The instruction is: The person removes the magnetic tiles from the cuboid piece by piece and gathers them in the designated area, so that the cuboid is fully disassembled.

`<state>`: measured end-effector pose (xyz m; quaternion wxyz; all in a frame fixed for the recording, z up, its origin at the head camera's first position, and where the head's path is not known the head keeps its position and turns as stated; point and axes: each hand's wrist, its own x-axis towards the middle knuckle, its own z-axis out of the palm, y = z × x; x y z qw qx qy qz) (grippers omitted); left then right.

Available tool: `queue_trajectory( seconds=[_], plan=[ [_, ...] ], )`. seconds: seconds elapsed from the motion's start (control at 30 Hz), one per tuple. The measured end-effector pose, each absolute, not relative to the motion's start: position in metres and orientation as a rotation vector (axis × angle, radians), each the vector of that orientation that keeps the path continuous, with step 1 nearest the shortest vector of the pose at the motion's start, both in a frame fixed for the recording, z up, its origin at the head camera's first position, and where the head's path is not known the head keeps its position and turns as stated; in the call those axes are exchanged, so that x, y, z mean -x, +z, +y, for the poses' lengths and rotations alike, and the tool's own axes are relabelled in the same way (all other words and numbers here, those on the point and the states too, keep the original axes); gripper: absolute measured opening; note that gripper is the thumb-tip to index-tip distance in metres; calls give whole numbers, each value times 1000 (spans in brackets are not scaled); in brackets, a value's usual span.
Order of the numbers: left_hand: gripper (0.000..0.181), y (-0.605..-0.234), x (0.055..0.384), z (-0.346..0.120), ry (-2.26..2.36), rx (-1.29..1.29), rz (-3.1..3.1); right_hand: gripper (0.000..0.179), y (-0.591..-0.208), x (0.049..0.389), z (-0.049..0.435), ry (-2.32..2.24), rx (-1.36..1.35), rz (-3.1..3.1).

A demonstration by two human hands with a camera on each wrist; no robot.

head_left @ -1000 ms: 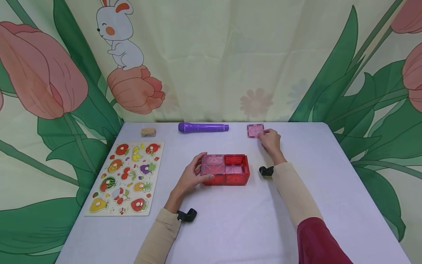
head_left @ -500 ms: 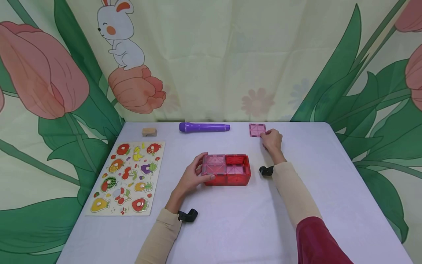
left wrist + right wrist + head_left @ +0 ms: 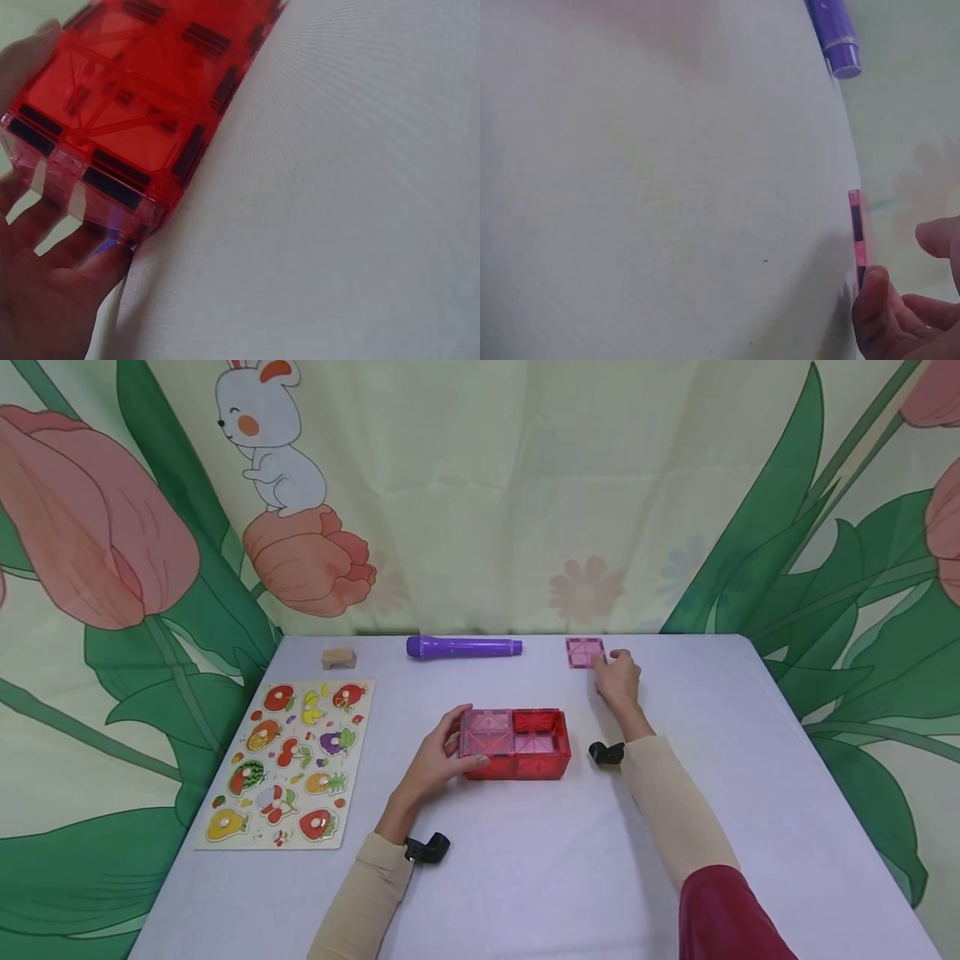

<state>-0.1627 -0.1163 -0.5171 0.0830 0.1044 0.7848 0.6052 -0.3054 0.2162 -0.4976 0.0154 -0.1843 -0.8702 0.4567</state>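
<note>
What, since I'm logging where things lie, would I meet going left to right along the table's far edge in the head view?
Small wooden block, purple microphone, pink square tile, then the right grip at that tile's near right corner.

Box (image 3: 536,767) on table (image 3: 517,868), top tile (image 3: 487,725) over its left half, left hand (image 3: 438,756) around its left end. Puzzle (image 3: 283,775) left of box. Along far edge, left to right: block (image 3: 339,658), mic (image 3: 463,647), loose tile (image 3: 584,652). Right hand (image 3: 619,681) at loose tile's near right corner. Curtain (image 3: 465,543) behind.
</note>
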Motion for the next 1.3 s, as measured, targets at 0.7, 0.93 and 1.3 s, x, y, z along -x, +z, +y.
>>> queue_trajectory(
  seconds=[0.7, 0.93, 1.3],
  plan=[
    [87, -526, 166, -119, 1814, -364, 2398, 61, -457, 246, 198, 1237, 126, -2818],
    [86, -525, 164, -120, 1814, -361, 2393, 59, -448, 221, 188, 1242, -16, -2845],
    [90, -521, 165, -120, 1767, -360, 2363, 54, -451, 190, 178, 1244, -107, -2901]
  ],
)
